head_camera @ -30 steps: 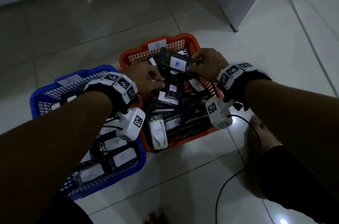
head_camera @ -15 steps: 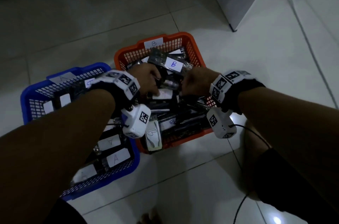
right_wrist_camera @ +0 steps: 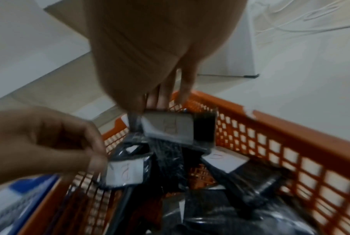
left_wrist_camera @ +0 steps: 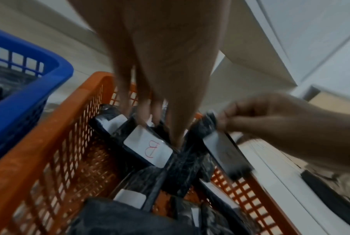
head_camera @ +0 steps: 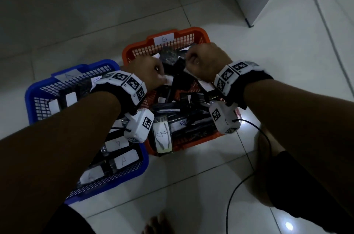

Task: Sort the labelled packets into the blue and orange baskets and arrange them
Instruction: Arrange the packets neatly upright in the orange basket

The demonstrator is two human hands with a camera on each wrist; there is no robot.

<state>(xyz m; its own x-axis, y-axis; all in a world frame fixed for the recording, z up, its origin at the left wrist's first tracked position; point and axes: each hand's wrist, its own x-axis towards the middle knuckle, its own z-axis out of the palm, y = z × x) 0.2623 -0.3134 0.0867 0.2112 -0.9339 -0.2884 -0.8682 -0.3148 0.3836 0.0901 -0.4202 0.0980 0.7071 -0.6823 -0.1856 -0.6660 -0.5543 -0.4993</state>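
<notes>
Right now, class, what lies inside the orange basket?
The orange basket holds a jumble of black packets with white labels marked B; both hands reach in. Its floor is mostly covered.

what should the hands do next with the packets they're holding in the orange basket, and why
Probably set both packets down flat among the others. Each hand already pinches a B-labelled packet, the left hand one and the right hand another, inside the orange basket marked B, where the pile lies jumbled, so arranging is what remains.

Head view: high, looking down. Wrist views: close along each hand; all share orange basket (head_camera: 199, 36).
</notes>
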